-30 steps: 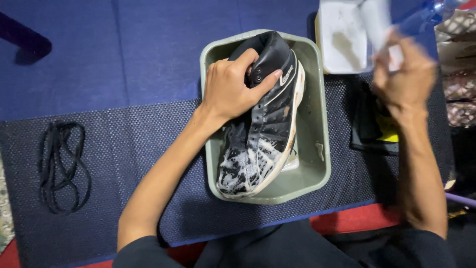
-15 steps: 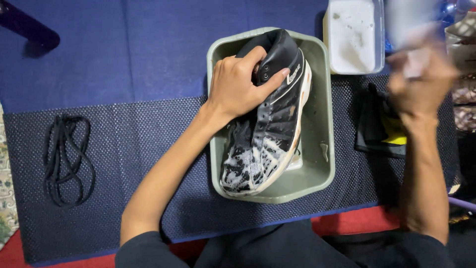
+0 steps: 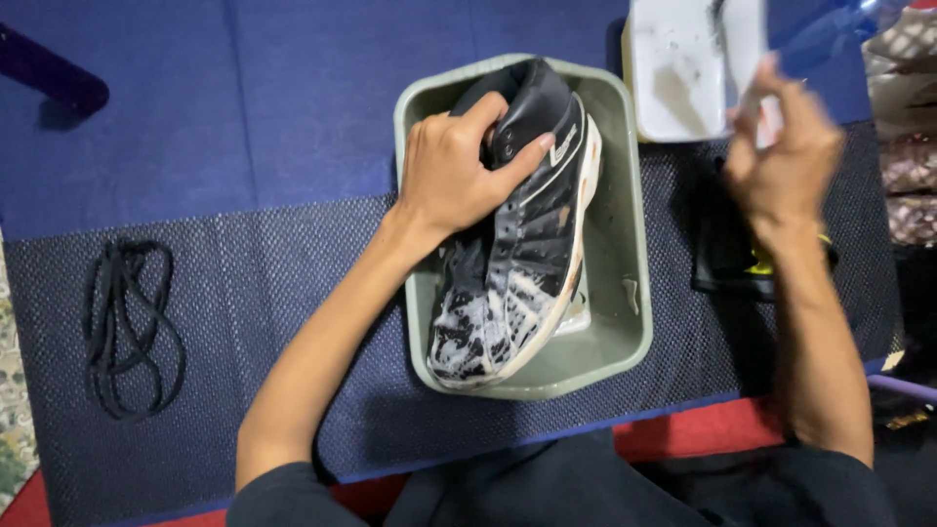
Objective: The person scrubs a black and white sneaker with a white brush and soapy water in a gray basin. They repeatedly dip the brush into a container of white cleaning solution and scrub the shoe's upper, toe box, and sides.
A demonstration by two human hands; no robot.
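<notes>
Shoe (image 3: 517, 263), soapy in the basin (image 3: 625, 332), gripped by left hand (image 3: 454, 176); right hand (image 3: 781, 156) blurred, grip unclear, scrubbing seemingly needs a brush.

I see a dark blue floor mat with a bumpy dotted grain (image 3: 293, 293) lying over a smooth blue sheet (image 3: 244, 88). On the mat sits a grey-green plastic tub (image 3: 625, 244). A loose bundle of black shoelaces (image 3: 127, 327) lies well apart on the left. A white plastic tray (image 3: 673, 78) rests near the tub's far right corner.
</notes>
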